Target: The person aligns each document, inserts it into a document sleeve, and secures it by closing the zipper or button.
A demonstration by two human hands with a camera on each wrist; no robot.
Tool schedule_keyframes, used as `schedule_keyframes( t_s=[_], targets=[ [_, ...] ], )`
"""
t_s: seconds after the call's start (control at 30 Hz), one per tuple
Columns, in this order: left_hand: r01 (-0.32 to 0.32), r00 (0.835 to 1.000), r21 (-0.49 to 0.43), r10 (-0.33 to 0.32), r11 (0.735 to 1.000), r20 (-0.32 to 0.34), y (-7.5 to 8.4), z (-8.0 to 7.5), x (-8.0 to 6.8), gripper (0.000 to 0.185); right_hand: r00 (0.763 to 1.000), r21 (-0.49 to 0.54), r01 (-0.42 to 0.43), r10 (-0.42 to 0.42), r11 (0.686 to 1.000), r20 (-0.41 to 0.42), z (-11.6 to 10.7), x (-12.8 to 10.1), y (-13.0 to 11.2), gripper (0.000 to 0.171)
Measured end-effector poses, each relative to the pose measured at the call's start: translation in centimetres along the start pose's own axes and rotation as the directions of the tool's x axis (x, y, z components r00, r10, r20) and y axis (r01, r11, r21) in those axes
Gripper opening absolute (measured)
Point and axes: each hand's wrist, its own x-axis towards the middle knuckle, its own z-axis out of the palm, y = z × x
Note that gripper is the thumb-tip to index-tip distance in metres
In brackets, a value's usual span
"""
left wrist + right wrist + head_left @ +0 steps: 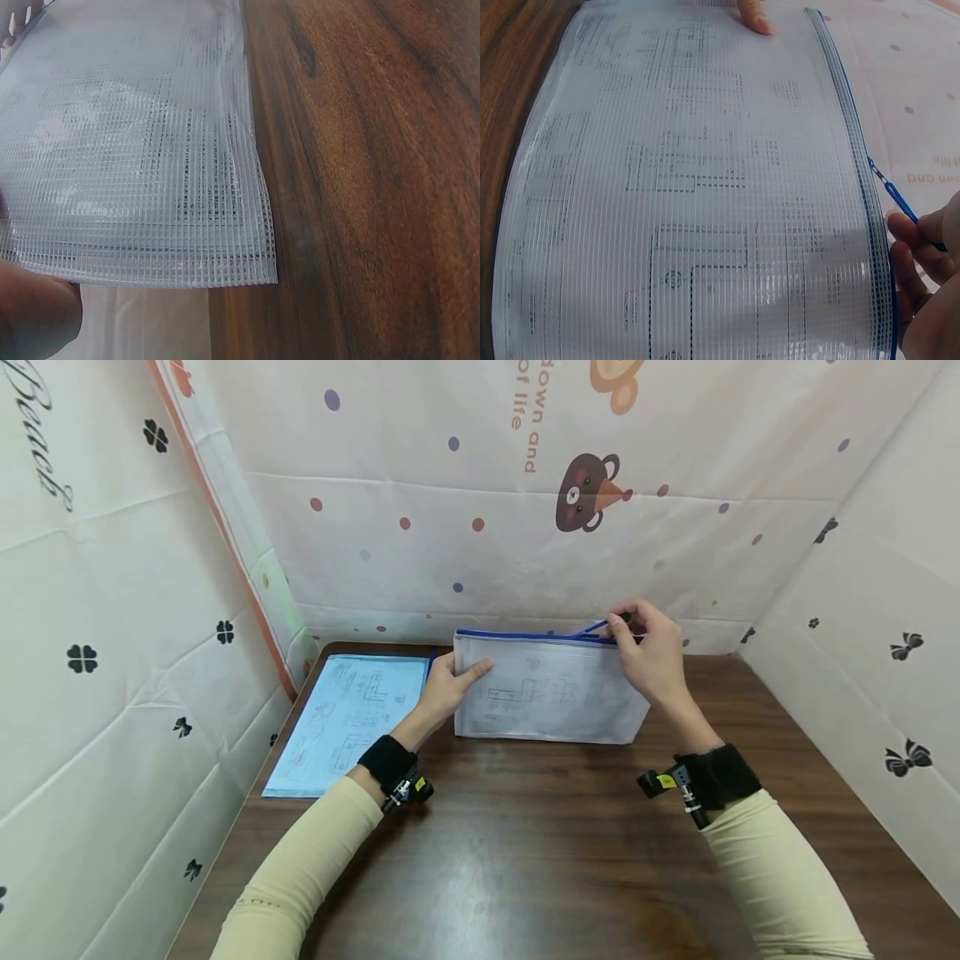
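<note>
A translucent mesh zipper pouch [543, 710] with a blue zipper along its top edge stands tilted up over the table. Sheets with technical drawings show through its mesh. My left hand [447, 687] grips the pouch's left edge, thumb across the front. At the top right, my right hand [649, 652] pinches the blue cord zipper pull [901, 204] between thumb and fingers. The pull's metal slider [876, 166] sits partway along the zipper. In the right wrist view, other fingers of that hand rest at the zipper edge. The left wrist view shows the pouch's lower corner [255, 262] close over the table.
A light-blue pouch [348, 722] with printed drawings lies flat on the left side of the brown wooden table [480, 868]. White patterned curtains [420, 552] enclose the back and both sides.
</note>
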Motion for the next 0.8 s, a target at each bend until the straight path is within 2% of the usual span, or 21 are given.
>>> schedule_keyframes(
  t_s=[0.23,0.47,0.8],
  targets=[
    [0.0,1.0,0.0,0.0,1.0,-0.004,-0.01,-0.03,0.03,0.035,1.0,-0.01,0.009,-0.009,1.0,0.005,-0.32,-0.01,0.36,0.021],
    [0.027,1.0,0.003,-0.027,1.0,0.004,-0.09,-0.04,-0.19,0.036,1.0,-0.013,-0.002,0.002,1.0,-0.002,-0.51,-0.46,0.58,0.02],
    [0.006,1.0,-0.004,-0.006,1.0,-0.005,-0.05,0.06,-0.03,0.033,1.0,-0.031,0.003,-0.004,1.0,-0.014,-1.08,-0.48,0.91,0.022]
  ],
)
